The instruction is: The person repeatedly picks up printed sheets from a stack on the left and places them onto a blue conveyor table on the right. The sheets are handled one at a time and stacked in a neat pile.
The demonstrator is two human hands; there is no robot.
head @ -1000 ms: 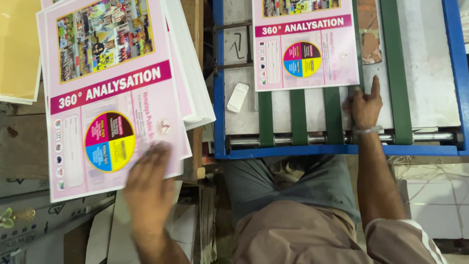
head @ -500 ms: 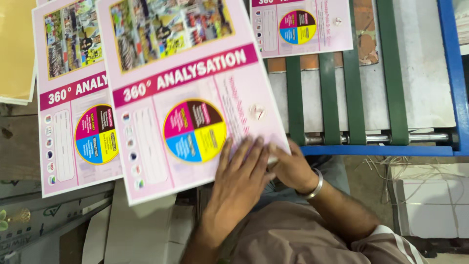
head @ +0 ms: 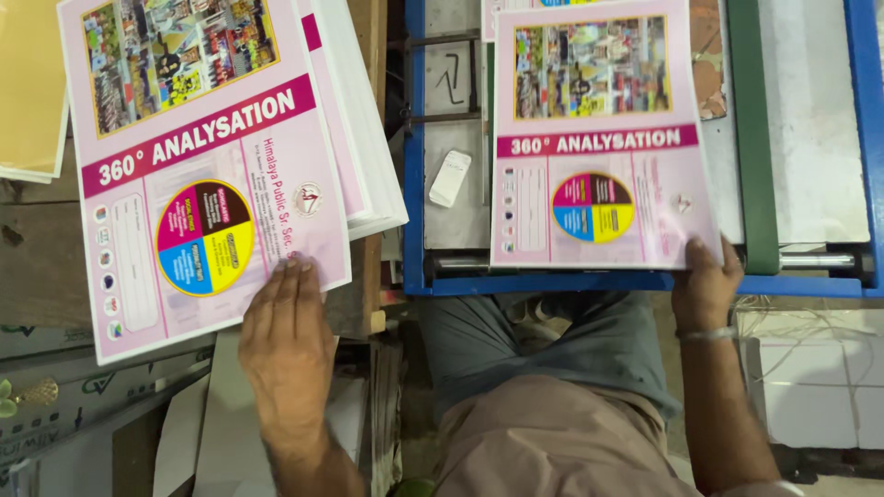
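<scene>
Pinching the lower right corner of a pink printed sheet (head: 603,147) with my right hand (head: 704,285), thumb on top, other fingers hidden beneath the paper. Sheet lies flat on the blue-framed machine bed (head: 414,184), its bottom edge at the front rail. Photo collage at top, magenta band under it, four-colour circle below; small print too fine to make out. Second sheet like it pokes out from under the top edge, mostly cut off by the frame.

Green belt (head: 753,138) runs along the bed just right of the sheet; further belts, if any, are covered by the paper. Small white oblong object (head: 450,178) lies on the grey plate left of the sheet, can't tell what it is. Thin bangle (head: 707,335) on my right wrist.

My left hand (head: 287,345) is flat and open, gripping nothing, fingertips resting on the lower right corner of the top sheet of the stack of pink sheets (head: 207,166) on the wooden table (head: 37,267) to the left. Stack is tilted, its top cropped by the frame; white edges of lower sheets fan out on its right side. Yellow paper (head: 28,83) at far left, only partly in view.

My lap in grey and tan cloth fills the bottom centre. Cardboard pieces lower left, partly under my forearm, hard to read.
</scene>
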